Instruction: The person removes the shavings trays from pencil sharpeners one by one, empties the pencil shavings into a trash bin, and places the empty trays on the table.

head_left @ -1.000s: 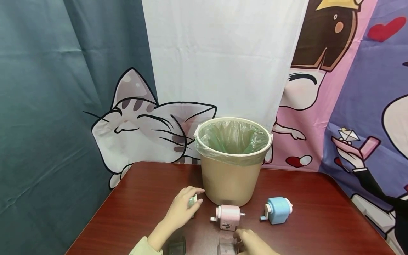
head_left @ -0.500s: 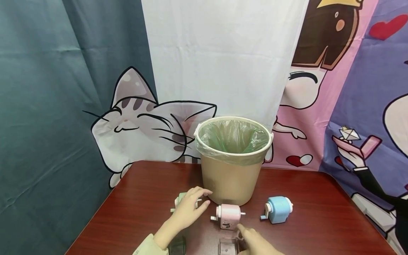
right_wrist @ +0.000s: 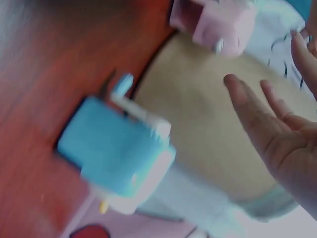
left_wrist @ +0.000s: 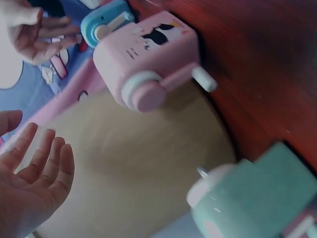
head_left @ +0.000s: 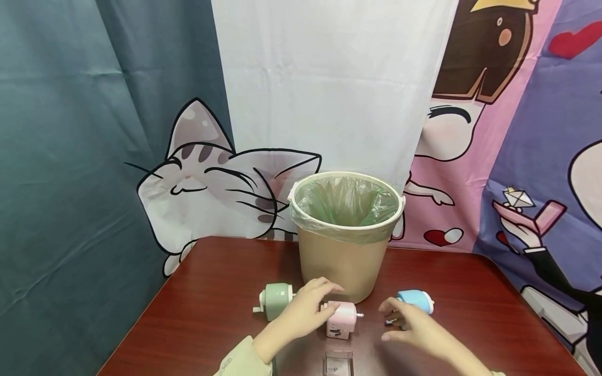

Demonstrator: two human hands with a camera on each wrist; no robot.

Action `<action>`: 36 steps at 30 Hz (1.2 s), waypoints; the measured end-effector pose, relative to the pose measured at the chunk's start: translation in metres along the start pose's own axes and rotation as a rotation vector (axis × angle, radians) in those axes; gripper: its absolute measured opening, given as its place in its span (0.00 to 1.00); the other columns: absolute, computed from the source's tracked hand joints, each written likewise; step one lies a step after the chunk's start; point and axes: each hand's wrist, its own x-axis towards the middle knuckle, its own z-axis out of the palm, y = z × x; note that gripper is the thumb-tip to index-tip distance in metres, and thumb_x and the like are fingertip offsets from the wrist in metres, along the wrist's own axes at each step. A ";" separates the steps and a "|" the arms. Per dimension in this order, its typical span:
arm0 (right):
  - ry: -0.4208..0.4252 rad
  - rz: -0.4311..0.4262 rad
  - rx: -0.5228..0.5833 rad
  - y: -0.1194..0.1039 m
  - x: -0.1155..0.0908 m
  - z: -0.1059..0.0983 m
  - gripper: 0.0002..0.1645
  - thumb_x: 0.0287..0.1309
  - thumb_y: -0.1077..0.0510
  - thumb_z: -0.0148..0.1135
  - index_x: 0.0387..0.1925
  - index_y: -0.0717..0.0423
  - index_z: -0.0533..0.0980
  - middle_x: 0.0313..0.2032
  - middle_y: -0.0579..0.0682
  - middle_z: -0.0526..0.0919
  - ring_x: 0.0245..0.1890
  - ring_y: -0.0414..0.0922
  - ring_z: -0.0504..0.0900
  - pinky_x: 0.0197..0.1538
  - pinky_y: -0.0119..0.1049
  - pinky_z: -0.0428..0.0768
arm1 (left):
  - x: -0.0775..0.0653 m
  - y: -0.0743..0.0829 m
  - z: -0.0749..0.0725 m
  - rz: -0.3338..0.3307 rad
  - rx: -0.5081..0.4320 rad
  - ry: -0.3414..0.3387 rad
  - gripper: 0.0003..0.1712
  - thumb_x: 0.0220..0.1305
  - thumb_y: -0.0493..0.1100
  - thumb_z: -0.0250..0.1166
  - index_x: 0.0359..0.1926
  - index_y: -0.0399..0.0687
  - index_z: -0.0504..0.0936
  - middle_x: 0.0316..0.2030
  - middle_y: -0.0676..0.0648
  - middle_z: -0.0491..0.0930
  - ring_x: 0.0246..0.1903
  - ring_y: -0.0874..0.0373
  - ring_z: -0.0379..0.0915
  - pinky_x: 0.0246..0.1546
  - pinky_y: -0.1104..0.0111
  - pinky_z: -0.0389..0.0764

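Note:
My left hand (head_left: pixel 308 309), fingers spread, hovers at the left side of a pink crank pencil sharpener (head_left: pixel 342 319), partly overlapping it in the head view. A green pencil sharpener (head_left: pixel 277 300) stands just left of that hand, its crank pointing left. Over on the right, my right hand (head_left: pixel 416 328) reaches up beside a blue pencil sharpener (head_left: pixel 416 299), hiding its lower part. The right wrist view shows a space between the right hand's fingers (right_wrist: pixel 242 99) and the blue sharpener's body. Neither hand holds anything. A clear plastic drawer (head_left: pixel 338 364) lies in front of the pink sharpener.
Behind the sharpeners stands a beige bin (head_left: pixel 345 261) lined with a thin green bag. All of this is on a reddish-brown table (head_left: pixel 188 324), with a printed cartoon curtain (head_left: pixel 338 104) behind it. A dark drawer is mostly hidden by the left sleeve (head_left: pixel 246 360).
My left hand has moved right, away from the green sharpener to the pink one. My right hand has left the clear drawer and moved up and right to the blue sharpener.

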 end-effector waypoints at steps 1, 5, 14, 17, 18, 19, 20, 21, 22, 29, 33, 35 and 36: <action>0.023 -0.018 0.002 0.003 -0.002 -0.004 0.22 0.47 0.56 0.71 0.41 0.61 0.72 0.37 0.52 0.80 0.39 0.30 0.79 0.37 0.33 0.82 | 0.003 0.003 0.001 0.010 0.008 -0.017 0.16 0.63 0.44 0.60 0.52 0.51 0.78 0.43 0.53 0.79 0.47 0.59 0.73 0.50 0.68 0.74; 0.104 -0.041 -0.027 0.017 -0.008 -0.021 0.19 0.45 0.61 0.72 0.38 0.60 0.73 0.35 0.52 0.81 0.38 0.29 0.80 0.35 0.32 0.82 | 0.018 0.014 0.011 0.056 0.070 -0.078 0.17 0.63 0.45 0.60 0.53 0.52 0.78 0.45 0.54 0.79 0.50 0.60 0.73 0.53 0.70 0.72; 0.196 0.072 -0.062 0.037 -0.024 -0.042 0.17 0.45 0.65 0.71 0.36 0.63 0.74 0.32 0.59 0.81 0.35 0.32 0.81 0.33 0.30 0.82 | 0.063 0.035 0.045 0.134 0.171 -0.149 0.20 0.60 0.46 0.63 0.55 0.55 0.76 0.46 0.54 0.78 0.49 0.63 0.73 0.52 0.75 0.71; 0.228 0.125 -0.101 0.039 -0.027 -0.049 0.16 0.45 0.64 0.71 0.36 0.62 0.75 0.32 0.56 0.81 0.34 0.29 0.80 0.34 0.30 0.81 | 0.076 0.041 0.055 0.101 0.186 -0.157 0.23 0.59 0.47 0.64 0.57 0.55 0.74 0.46 0.54 0.77 0.49 0.63 0.73 0.51 0.76 0.72; 0.237 0.148 -0.112 0.039 -0.029 -0.051 0.15 0.45 0.64 0.71 0.36 0.62 0.75 0.32 0.55 0.81 0.34 0.29 0.80 0.34 0.29 0.81 | 0.081 0.043 0.059 0.084 0.190 -0.160 0.24 0.59 0.48 0.64 0.57 0.55 0.74 0.46 0.54 0.77 0.48 0.63 0.73 0.50 0.77 0.72; 0.243 0.172 -0.120 0.039 -0.030 -0.054 0.15 0.45 0.63 0.71 0.36 0.62 0.75 0.32 0.54 0.82 0.33 0.29 0.80 0.34 0.28 0.80 | 0.085 0.045 0.062 0.065 0.193 -0.161 0.25 0.58 0.48 0.65 0.58 0.55 0.73 0.46 0.54 0.77 0.48 0.63 0.73 0.49 0.77 0.73; 0.254 0.191 -0.128 0.040 -0.031 -0.056 0.15 0.45 0.63 0.71 0.36 0.62 0.75 0.32 0.54 0.82 0.33 0.29 0.80 0.34 0.27 0.80 | 0.088 0.046 0.066 0.044 0.196 -0.163 0.26 0.58 0.48 0.65 0.58 0.55 0.73 0.47 0.55 0.76 0.48 0.64 0.73 0.48 0.77 0.73; 0.261 0.208 -0.131 0.040 -0.032 -0.058 0.15 0.45 0.63 0.71 0.36 0.62 0.76 0.32 0.53 0.82 0.33 0.29 0.80 0.34 0.27 0.79 | 0.092 0.048 0.069 0.023 0.201 -0.163 0.28 0.57 0.49 0.66 0.59 0.55 0.72 0.47 0.55 0.76 0.48 0.64 0.73 0.47 0.77 0.73; 0.265 0.220 -0.133 0.040 -0.033 -0.059 0.15 0.45 0.64 0.71 0.36 0.62 0.76 0.32 0.53 0.82 0.33 0.29 0.80 0.34 0.26 0.79 | 0.095 0.050 0.073 0.000 0.206 -0.166 0.29 0.56 0.50 0.66 0.60 0.55 0.72 0.48 0.55 0.76 0.47 0.64 0.73 0.47 0.77 0.73; 0.285 0.262 -0.148 0.046 -0.041 -0.065 0.15 0.45 0.64 0.71 0.36 0.59 0.76 0.31 0.39 0.81 0.32 0.25 0.78 0.33 0.23 0.77 | 0.115 0.061 0.100 -0.153 0.238 -0.196 0.40 0.51 0.57 0.70 0.64 0.58 0.65 0.51 0.55 0.73 0.48 0.63 0.72 0.44 0.74 0.75; 0.292 0.275 -0.167 0.048 -0.044 -0.066 0.15 0.44 0.63 0.72 0.36 0.57 0.76 0.32 0.35 0.80 0.32 0.25 0.78 0.33 0.23 0.77 | 0.121 0.067 0.115 -0.199 0.246 -0.224 0.46 0.45 0.60 0.73 0.65 0.61 0.63 0.52 0.56 0.72 0.48 0.63 0.72 0.42 0.74 0.75; 0.297 0.276 -0.171 0.047 -0.045 -0.066 0.16 0.44 0.63 0.72 0.36 0.57 0.76 0.31 0.35 0.80 0.32 0.25 0.78 0.33 0.23 0.77 | 0.122 0.068 0.121 -0.217 0.259 -0.233 0.49 0.42 0.61 0.74 0.65 0.62 0.62 0.52 0.57 0.72 0.47 0.63 0.71 0.40 0.74 0.74; 0.301 0.278 -0.174 0.047 -0.044 -0.067 0.16 0.44 0.63 0.72 0.36 0.57 0.76 0.31 0.35 0.79 0.32 0.26 0.78 0.33 0.22 0.77 | 0.122 0.068 0.124 -0.225 0.269 -0.236 0.49 0.41 0.61 0.75 0.65 0.63 0.63 0.52 0.57 0.72 0.46 0.64 0.71 0.39 0.75 0.74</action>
